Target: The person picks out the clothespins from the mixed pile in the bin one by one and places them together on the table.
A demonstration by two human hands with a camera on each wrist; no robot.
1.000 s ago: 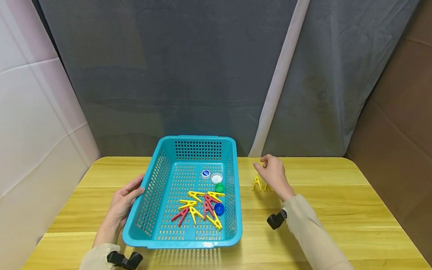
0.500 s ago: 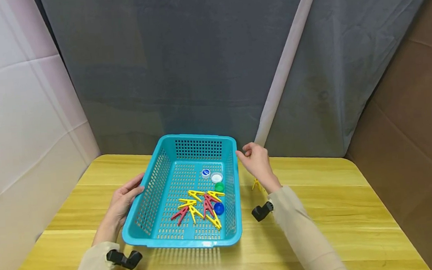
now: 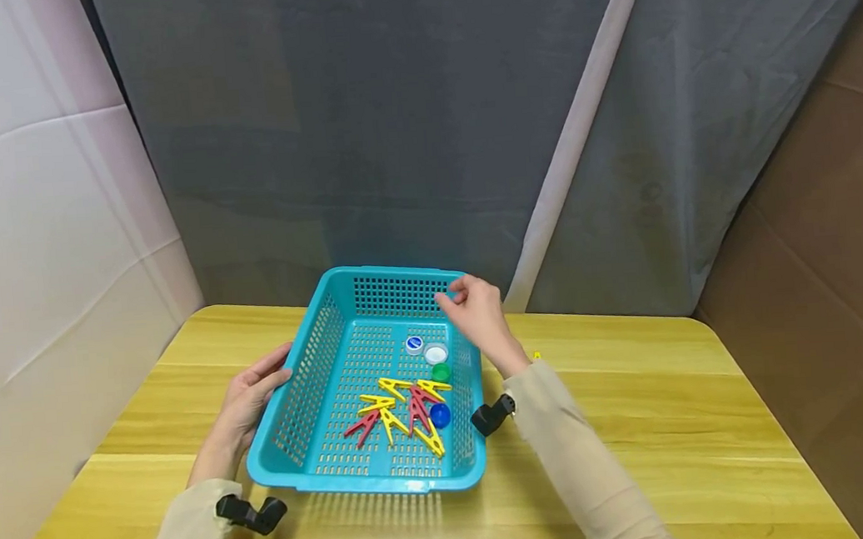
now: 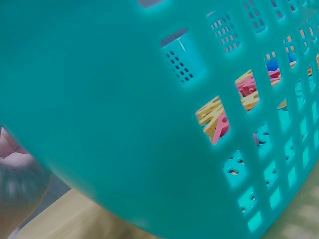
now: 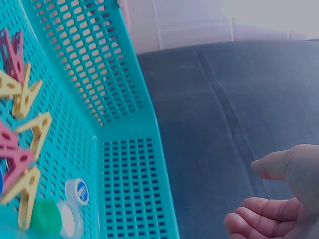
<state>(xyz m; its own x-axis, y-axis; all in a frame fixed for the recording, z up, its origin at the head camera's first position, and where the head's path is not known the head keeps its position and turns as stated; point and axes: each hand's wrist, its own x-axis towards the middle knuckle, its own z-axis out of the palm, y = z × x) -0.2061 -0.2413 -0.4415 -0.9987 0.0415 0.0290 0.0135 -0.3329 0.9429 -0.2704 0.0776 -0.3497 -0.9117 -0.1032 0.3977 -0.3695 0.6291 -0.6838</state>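
Note:
A turquoise plastic basket [image 3: 367, 483] tilts toward me on the left half of the table. My left hand [image 3: 248, 399] grips its left rim. Inside lie several yellow clothespins [image 3: 393, 424] and red clothespins [image 3: 364, 427]. Along the right side of the floor are a blue cap [image 3: 439, 416], a green cap [image 3: 441, 373], a white cap [image 3: 436, 353] and a white cap with a blue label [image 3: 414, 344]. My right hand [image 3: 475, 312] overlaps the basket's far right corner, fingers loosely bent; the right wrist view shows nothing between thumb and fingers.
The tip of a yellow clothespin [image 3: 538, 355] peeks out beside my right forearm, on the wooden table [image 3: 675, 419]. Grey cloth [image 3: 422, 136] hangs behind the table. A white sheet [image 3: 54, 246] stands at the left and a brown one [image 3: 830, 275] at the right.
My right hand has moved left from beside the yellow clothespins on the table to the basket's far right corner. My forearm now hides most of those clothespins. The left hand keeps its grip.

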